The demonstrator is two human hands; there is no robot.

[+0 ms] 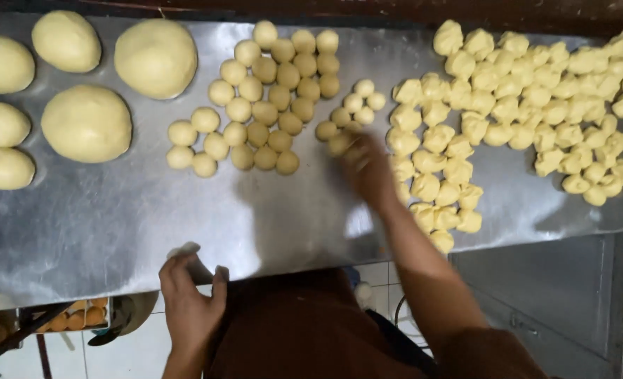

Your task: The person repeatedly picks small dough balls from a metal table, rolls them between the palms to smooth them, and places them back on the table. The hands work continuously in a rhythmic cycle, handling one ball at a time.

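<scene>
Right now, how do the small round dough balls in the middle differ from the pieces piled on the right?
The round balls are smooth and sit in neat rows; the pieces on the right are lumpy, irregular and loosely heaped. The pieces also look paler yellow and far more numerous. Both lie on the same metal table.

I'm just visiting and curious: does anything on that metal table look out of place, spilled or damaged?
Nothing stands out. Smooth dough balls, rough dough pieces and large dough mounds lie in separate groups on the metal table. The right hand is only motion-blurred.
</scene>
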